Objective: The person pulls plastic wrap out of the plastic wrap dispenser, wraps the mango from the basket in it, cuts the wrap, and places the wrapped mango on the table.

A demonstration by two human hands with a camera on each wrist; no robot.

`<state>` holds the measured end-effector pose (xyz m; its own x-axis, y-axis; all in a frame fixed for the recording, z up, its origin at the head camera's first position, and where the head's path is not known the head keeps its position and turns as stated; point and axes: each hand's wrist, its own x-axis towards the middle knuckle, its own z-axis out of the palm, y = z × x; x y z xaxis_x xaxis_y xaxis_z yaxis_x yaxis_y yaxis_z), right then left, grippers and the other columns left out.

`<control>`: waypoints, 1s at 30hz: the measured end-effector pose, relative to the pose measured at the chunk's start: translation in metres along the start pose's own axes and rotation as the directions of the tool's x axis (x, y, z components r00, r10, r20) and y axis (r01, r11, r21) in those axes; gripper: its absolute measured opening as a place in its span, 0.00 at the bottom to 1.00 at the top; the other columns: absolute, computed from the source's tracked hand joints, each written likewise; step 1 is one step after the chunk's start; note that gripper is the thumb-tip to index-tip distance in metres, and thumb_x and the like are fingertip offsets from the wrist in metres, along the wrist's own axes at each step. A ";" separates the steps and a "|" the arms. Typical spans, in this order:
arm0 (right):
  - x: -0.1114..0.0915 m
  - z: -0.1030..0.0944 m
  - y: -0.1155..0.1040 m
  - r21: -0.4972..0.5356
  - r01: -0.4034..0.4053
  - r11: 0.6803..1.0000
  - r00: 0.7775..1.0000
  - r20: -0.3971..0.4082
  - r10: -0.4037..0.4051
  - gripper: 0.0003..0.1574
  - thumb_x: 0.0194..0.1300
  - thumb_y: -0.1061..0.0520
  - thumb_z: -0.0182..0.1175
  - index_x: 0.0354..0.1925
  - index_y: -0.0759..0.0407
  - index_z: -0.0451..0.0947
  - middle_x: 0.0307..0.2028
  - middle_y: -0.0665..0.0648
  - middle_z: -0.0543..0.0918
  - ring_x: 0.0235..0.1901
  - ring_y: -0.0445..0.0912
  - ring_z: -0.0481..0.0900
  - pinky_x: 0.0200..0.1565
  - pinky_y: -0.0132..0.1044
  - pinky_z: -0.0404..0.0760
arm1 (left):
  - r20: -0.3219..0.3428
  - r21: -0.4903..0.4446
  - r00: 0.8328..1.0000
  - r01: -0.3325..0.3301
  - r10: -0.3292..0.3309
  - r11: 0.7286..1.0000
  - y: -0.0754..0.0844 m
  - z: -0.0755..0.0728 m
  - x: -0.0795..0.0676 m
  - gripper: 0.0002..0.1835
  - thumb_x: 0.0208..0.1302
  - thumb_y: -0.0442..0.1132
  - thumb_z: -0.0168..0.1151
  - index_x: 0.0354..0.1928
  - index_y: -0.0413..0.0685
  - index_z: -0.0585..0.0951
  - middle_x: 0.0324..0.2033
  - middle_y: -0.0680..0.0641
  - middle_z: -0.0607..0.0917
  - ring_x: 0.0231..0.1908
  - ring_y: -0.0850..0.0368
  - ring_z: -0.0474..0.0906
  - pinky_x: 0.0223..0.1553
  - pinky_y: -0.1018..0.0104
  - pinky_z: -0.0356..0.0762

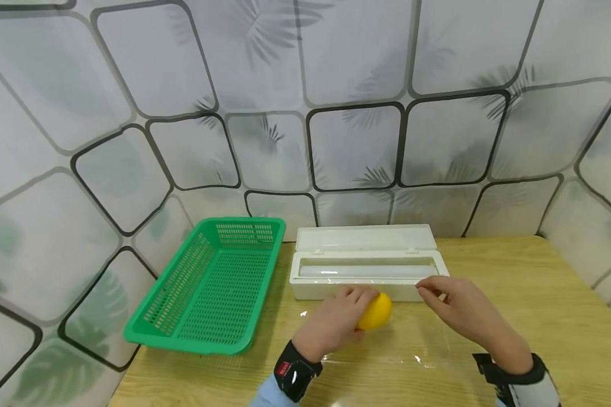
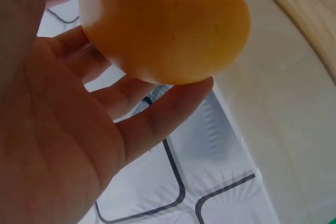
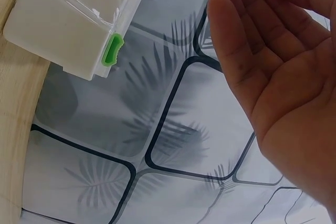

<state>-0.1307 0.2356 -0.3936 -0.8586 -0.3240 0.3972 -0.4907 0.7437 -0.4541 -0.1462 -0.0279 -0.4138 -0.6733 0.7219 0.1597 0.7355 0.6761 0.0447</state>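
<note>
My left hand (image 1: 333,322) grips a smooth, rounded yellow fruit (image 1: 375,312) in front of a white plastic-wrap dispenser (image 1: 366,290). The left wrist view shows the fingers curled against the fruit (image 2: 173,30), which carries a few dark specks. Clear plastic wrap (image 1: 422,362), seen mostly by its glints, spreads over the table in front of the dispenser. Near the dispenser's right end is my right hand (image 1: 465,311), thumb and index fingertips close together. In the right wrist view its fingers (image 3: 231,35) are loosely bent, with nothing visible in them.
A green plastic basket (image 1: 211,305) with slotted sides stands on the left of the wooden table (image 1: 529,294). The dispenser's lid (image 1: 364,238) is raised at the back. Behind the table hangs a patterned cloth (image 1: 356,147). A green end piece (image 3: 112,50) shows on the dispenser.
</note>
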 end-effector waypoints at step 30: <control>-0.001 0.004 -0.006 -0.016 0.004 1.000 1.000 0.011 -0.004 0.05 0.65 0.62 0.66 0.39 0.56 0.86 0.32 0.45 0.86 0.30 0.35 0.79 0.29 0.33 0.79 | 0.111 0.141 0.993 -0.064 0.049 0.988 0.006 0.041 0.018 0.36 0.63 0.47 0.70 0.70 0.54 0.66 0.62 0.53 0.75 0.59 0.56 0.73 0.50 0.64 0.80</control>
<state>-0.1273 0.2296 -0.3948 -0.8583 -0.3336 0.3899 -0.4919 0.7513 -0.4400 -0.1575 -0.0046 -0.4513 -0.6408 0.7660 0.0512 0.7593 0.6422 -0.1053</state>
